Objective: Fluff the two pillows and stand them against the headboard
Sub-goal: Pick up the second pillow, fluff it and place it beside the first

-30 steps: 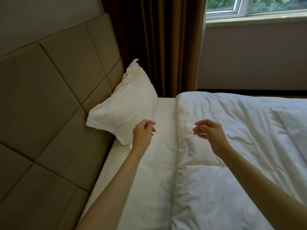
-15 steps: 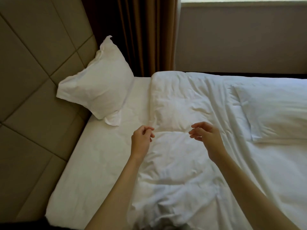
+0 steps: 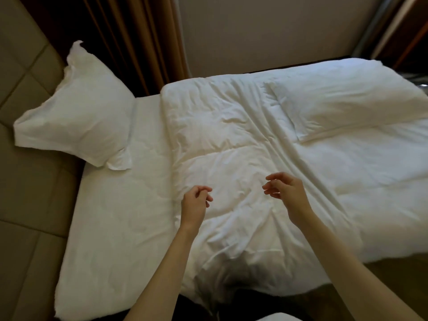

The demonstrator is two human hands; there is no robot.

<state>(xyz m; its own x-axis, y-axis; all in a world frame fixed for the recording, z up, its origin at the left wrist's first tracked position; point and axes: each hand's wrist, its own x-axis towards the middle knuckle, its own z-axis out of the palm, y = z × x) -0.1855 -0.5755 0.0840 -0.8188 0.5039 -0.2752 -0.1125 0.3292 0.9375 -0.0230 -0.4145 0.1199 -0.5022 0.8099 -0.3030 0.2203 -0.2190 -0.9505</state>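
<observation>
White bedding fills most of the frame: a bed (image 3: 111, 228) with a rumpled duvet (image 3: 231, 140) spread over it, a padded headboard (image 3: 30, 205) along the left edge, brown curtains (image 3: 139, 38) at upper left and a plain wall across the top.

Both hands hover over the duvet in the lower middle of the frame, holding nothing. The left hand (image 3: 196, 202) is loosely curled, its fingertips drawn toward the thumb but pinching no cloth as far as the view shows. The right hand (image 3: 286, 193) is half spread, fingers bent and apart, just above the creases.

Out from the hands, one pillow (image 3: 78, 117) already leans on the headboard at upper left, tilted rather than upright, with a loose flap of its case trailing onto the sheet. The second pillow (image 3: 347, 105) lies flat on the duvet at upper right, well apart from both hands; its near edge blends into the white covers, so its exact outline is hard to make out.

Judging from this, the flat pillow is the next job, and the risks sit there. Reaching across from this side of the bed, a grab at that blurred edge could catch duvet along with the case and drag the covers askew. Carried over one-handed, a soft pillow would sag and could knock the leaning one, which looks ready to slide down. Set too shallow against the headboard, either could slump forward.
</observation>
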